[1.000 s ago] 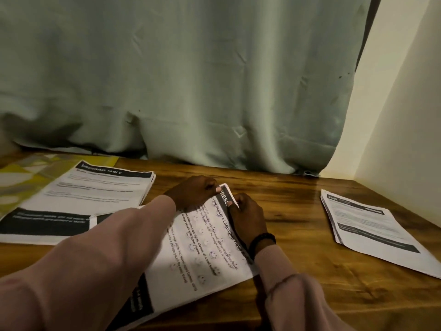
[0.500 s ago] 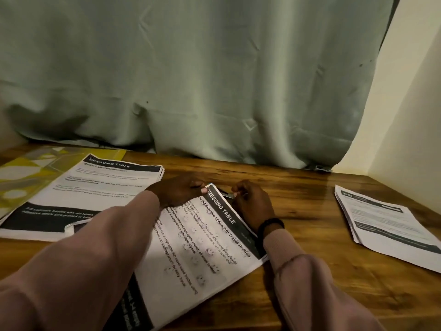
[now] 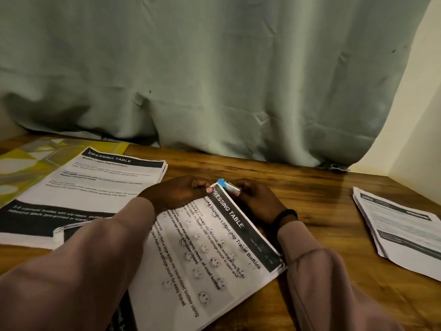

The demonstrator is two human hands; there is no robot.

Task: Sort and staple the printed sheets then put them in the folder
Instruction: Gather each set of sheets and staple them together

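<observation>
**Hands meet at the sheet corner**

My left hand (image 3: 176, 192) pinches the far corner of the printed set (image 3: 205, 254) lying on the bench (image 3: 310, 194). My right hand (image 3: 256, 199) grips a small blue-tipped stapler (image 3: 228, 186) at that same corner. Further left sits another stack (image 3: 90, 187) over a yellow folder (image 3: 28, 158); far right, a third stack (image 3: 401, 230).
</observation>
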